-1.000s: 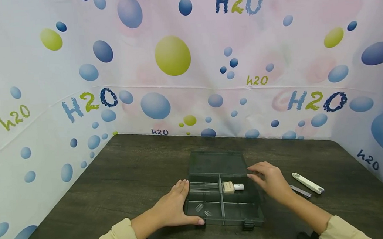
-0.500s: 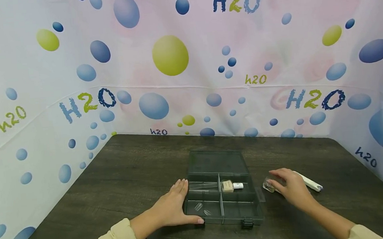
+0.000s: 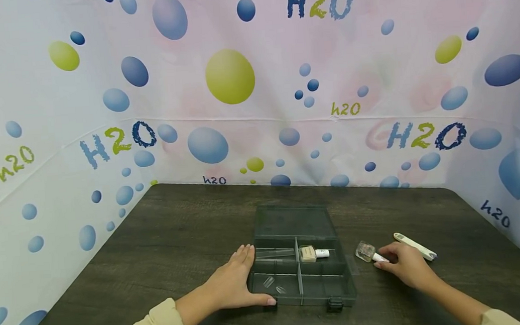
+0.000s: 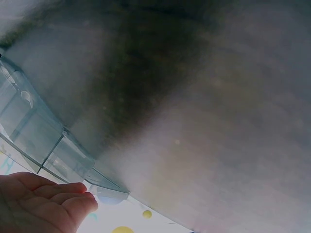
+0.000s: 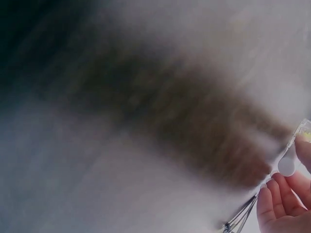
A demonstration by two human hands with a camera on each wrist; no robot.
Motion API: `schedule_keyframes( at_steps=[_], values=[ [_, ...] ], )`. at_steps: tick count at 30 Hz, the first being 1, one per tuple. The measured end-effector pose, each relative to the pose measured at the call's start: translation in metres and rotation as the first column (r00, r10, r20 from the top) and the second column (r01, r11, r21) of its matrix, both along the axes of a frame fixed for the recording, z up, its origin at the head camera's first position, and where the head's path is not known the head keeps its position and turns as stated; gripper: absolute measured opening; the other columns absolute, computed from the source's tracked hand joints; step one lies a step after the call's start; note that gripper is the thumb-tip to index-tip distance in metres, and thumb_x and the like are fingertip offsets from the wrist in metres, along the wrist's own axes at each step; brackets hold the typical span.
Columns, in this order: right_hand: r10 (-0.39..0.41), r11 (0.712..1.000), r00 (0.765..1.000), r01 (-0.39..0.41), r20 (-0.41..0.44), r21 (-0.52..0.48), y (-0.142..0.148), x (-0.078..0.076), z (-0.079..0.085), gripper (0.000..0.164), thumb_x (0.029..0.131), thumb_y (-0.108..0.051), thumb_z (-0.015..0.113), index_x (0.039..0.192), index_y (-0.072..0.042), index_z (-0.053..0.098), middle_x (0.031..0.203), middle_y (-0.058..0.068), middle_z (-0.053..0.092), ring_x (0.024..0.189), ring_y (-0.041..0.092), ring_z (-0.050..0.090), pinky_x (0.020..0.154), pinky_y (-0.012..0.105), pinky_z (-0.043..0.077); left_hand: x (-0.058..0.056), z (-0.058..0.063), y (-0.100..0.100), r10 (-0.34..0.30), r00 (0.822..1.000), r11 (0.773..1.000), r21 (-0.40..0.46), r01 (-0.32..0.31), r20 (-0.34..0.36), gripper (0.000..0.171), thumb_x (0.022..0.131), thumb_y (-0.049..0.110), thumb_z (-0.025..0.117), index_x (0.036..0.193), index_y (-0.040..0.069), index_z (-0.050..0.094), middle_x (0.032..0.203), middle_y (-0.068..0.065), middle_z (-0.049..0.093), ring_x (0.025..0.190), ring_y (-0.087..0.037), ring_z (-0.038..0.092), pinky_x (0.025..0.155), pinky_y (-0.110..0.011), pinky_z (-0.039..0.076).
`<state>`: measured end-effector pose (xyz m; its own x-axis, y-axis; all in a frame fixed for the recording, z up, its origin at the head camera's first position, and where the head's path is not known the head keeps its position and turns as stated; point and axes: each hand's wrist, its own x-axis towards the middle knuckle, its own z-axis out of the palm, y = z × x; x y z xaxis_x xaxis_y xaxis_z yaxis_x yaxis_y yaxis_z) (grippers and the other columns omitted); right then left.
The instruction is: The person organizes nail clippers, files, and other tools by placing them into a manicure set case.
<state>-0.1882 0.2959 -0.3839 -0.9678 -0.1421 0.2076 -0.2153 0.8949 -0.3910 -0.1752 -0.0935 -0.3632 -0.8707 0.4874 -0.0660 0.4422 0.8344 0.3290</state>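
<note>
My left hand [image 3: 234, 282] rests against the left side of a dark transparent compartment box [image 3: 302, 300], thumb at its front edge; its fingers [image 4: 73, 201] lie along the box in the left wrist view. The box lid [image 3: 293, 221] is folded back. Inside lie a beige nail polish bottle [image 3: 308, 253] in the back right compartment, clear strips [image 3: 274, 253] back left, and two small clear nail tips [image 3: 269, 281] front left. Right of the box, my right hand [image 3: 409, 265] pinches the white cap [image 5: 286, 166] of a clear, glittery nail polish bottle [image 3: 365, 251] lying on the table.
A long white tool [image 3: 415, 246] with a bluish end lies just behind my right hand. The right wrist view shows metal nail clippers [image 5: 240, 213] near the fingers; the hand hides them in the head view. The dark wooden table [image 3: 192, 222] meets a printed curtain behind.
My right hand has gone from the box's right edge rightward to the glittery bottle, shifting from over it to its cap. The left hand has stayed at the box.
</note>
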Motion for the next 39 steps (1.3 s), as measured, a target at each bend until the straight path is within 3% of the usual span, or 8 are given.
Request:
schedule_keyframes(
  at_steps=[10,22,39],
  values=[
    [-0.004,1.0,1.0,0.004,0.026,0.018,0.003,0.001,-0.002,0.015,0.072,-0.012,0.076,0.082,-0.003,0.069,0.078,0.0,0.062,0.066,0.008,0.052,0.056,0.023,0.043,0.0,0.0,0.001,-0.007,1.0,1.0,-0.001,0.007,-0.004,0.114,0.07,0.071,0.062,0.146,-0.004,0.02,0.151,-0.024,0.021,0.14,-0.037,0.024,0.104,-0.052,0.036],
    [0.001,1.0,0.999,0.0,0.054,-0.016,0.002,0.003,0.002,0.011,0.074,-0.011,0.075,0.079,-0.005,0.067,0.073,-0.002,0.061,0.061,0.001,0.049,0.055,0.022,0.042,-0.001,0.0,0.0,0.0,1.0,1.0,-0.003,0.0,0.002,0.114,0.07,0.071,0.061,0.146,-0.003,0.02,0.151,-0.024,0.021,0.14,-0.037,0.024,0.104,-0.052,0.036],
    [-0.058,0.995,0.996,0.063,0.067,-0.072,-0.002,0.005,0.012,0.012,0.077,-0.012,0.073,0.084,-0.003,0.069,0.076,0.002,0.067,0.066,0.011,0.058,0.055,0.022,0.045,0.0,0.001,0.0,-0.003,1.0,1.0,-0.005,0.003,-0.003,0.114,0.071,0.071,0.061,0.146,-0.003,0.02,0.151,-0.024,0.022,0.14,-0.037,0.024,0.104,-0.052,0.036]
  ],
)
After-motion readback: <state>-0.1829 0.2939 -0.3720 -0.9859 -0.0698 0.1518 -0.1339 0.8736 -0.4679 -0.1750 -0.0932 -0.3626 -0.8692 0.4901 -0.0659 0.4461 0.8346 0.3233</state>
